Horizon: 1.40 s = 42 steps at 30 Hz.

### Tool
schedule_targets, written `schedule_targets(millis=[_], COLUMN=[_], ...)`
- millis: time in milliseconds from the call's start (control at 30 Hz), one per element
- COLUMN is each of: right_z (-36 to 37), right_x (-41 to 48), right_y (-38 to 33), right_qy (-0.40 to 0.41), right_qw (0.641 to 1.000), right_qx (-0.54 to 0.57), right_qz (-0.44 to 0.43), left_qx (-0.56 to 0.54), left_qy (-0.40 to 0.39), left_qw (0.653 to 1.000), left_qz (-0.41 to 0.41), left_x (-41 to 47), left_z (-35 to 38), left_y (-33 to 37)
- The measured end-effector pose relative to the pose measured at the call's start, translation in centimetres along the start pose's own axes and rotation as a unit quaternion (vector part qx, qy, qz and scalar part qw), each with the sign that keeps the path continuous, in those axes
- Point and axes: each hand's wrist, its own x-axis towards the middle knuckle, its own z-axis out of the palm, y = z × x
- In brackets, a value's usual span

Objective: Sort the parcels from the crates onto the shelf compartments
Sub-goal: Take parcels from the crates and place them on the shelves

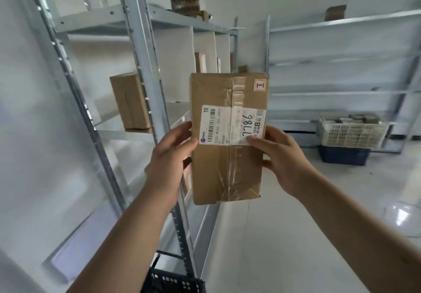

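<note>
Gripping taped parcel (227, 92) w/ left hand (169, 153), right hand (284, 158), fingers mostly hidden behind

Left hand (169, 153) and right hand (281, 158) grip taped cardboard parcel (227, 133) upright beside metal shelf (136, 65), label marked 7786

A grey metal shelf (145, 65) stands at nine o'clock. One brown box (129, 101) sits upright on its middle board, and more boxes (185, 4) sit on top at eleven. On the floor (273, 235) at three o'clock, a blue crate (344, 155) carries a white basket (350, 131).
</note>
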Motion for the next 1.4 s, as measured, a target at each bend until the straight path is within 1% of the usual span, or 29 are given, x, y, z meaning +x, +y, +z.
schedule_targets(millis=[100, 233, 300, 533, 733, 800, 1000, 1267, 1400], right_z=[-5.3, -10.2, -11.9, -14.8, -13.8, -12.7, -8.7, -2.9, -0.6], right_x=[1.9, 4.9, 6.4, 14.2, 23.7, 27.1, 36.4, 45.6, 50.2], right_y=[-0.5, -1.1, -1.3, -0.5, 1.3, 1.4, 2.5, 3.8, 4.9], right_qy=[-0.006, -0.007, -0.010, -0.026, -0.068, -0.079, -0.147, -0.248, -0.298], right_qw=[1.000, 1.000, 0.999, 0.999, 0.997, 0.996, 0.986, 0.966, 0.951], right_qx=[-0.018, -0.027, -0.030, -0.023, -0.011, -0.004, 0.009, 0.003, 0.011], right_qz=[-0.005, -0.005, -0.007, -0.016, -0.037, -0.046, -0.074, -0.079, -0.085], left_qx=[-0.003, -0.010, -0.022, 0.005, 0.009, 0.010, 0.033, 0.087, 0.152], left_qy=[-0.015, -0.031, -0.027, -0.017, 0.026, 0.049, 0.129, 0.219, 0.257], left_qw=[1.000, 0.999, 0.999, 0.999, 0.997, 0.995, 0.983, 0.963, 0.946], left_qz=[0.005, 0.013, 0.012, 0.031, 0.075, 0.089, 0.123, 0.129, 0.124], left_x=[1.6, 4.1, 5.6, 12.1, 19.7, 22.4, 28.4, 32.9, 34.9], left_z=[5.0, 10.0, 12.0, 15.8, 16.5, 16.1, 14.0, 11.3, 11.3], left_y=[-1.8, -3.5, -4.0, -6.2, -7.9, -7.9, -8.1, -7.7, -8.3])
